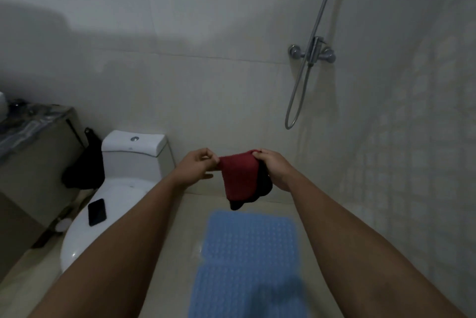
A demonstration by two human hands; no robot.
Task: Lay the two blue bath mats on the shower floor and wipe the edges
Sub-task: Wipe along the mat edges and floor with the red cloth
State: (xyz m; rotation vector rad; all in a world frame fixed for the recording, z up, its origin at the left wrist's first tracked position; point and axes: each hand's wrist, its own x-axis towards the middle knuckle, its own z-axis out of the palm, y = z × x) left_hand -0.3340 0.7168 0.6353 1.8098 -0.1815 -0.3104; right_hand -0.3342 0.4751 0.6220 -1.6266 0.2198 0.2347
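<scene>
A red and black cloth (pixel 240 178) hangs in front of me, held by both hands at its top edge. My left hand (pixel 197 166) pinches the cloth's left corner between thumb and fingers. My right hand (pixel 274 168) grips the right corner with curled fingers. Below the cloth, a blue bath mat (pixel 251 261) with a bumpy surface lies flat on the beige shower floor (pixel 175 253). Whether it is one mat or two end to end is unclear; the near part is blurred.
A white toilet (pixel 116 189) stands at the left with a black phone (pixel 97 212) on its lid. A dark bag (pixel 85 166) hangs beside a cabinet (pixel 33 153). On the wall at the right are a shower mixer (pixel 313 54) and hose (pixel 296 101).
</scene>
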